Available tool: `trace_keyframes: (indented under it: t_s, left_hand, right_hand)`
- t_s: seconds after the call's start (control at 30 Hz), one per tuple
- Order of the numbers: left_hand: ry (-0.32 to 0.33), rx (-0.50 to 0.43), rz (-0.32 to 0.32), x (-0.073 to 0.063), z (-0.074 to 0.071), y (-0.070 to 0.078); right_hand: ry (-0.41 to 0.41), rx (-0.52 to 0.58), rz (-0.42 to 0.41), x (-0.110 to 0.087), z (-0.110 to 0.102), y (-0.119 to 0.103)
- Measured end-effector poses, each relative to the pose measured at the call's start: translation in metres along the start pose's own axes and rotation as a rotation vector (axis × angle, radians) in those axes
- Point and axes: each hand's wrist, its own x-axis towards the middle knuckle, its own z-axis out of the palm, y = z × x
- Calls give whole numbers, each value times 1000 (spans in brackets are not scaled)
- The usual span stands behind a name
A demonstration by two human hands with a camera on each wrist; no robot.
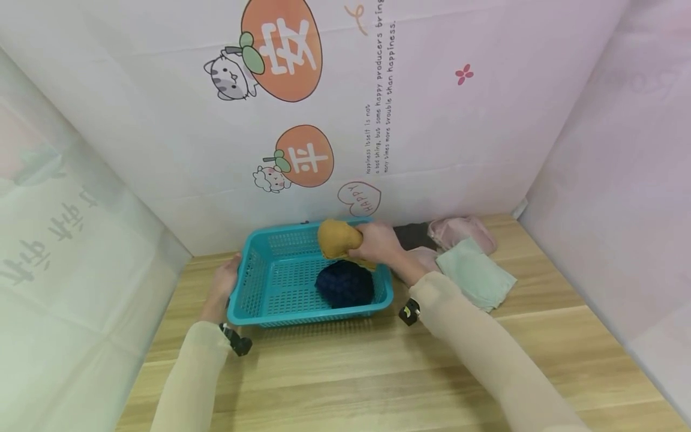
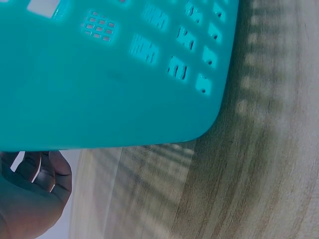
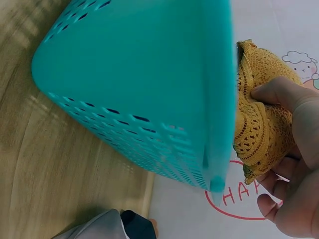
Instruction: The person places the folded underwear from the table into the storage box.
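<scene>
A turquoise plastic basket with perforated walls stands against the back wall. My left hand grips its left rim, the fingers curled at the edge in the left wrist view. Over the basket's back right part, my right hand pinches a mustard-yellow lace bra, thumb on one side and fingers on the other. Its rounded cup shows in the head view, its lace trim in the right wrist view. Below it, a bundled navy garment lies inside the basket at the right.
Right of the basket lie a dark grey cloth, a pink garment and a folded mint cloth, with more pink fabric partly behind my right arm. Printed fabric walls enclose the wooden table at the back and sides.
</scene>
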Motion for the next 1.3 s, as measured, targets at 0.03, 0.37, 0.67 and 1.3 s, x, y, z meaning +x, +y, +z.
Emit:
trace_keyframes:
  t_s: [0.03, 0.37, 0.67, 1.3]
  left_hand:
    - [-2, -1, -1, -1, 0, 0]
    - [-1, 13, 7, -3, 7, -5]
    - [-12, 5, -2, -3, 12, -7]
    - [13, 0, 17, 1, 4, -2]
  right_hand:
    - [-6, -3, 5, 0, 0, -1]
    - [-88, -66, 63, 4, 13, -1]
    - [-229, -177, 87, 2, 28, 5]
    - [-277, -180, 45, 4, 19, 6]
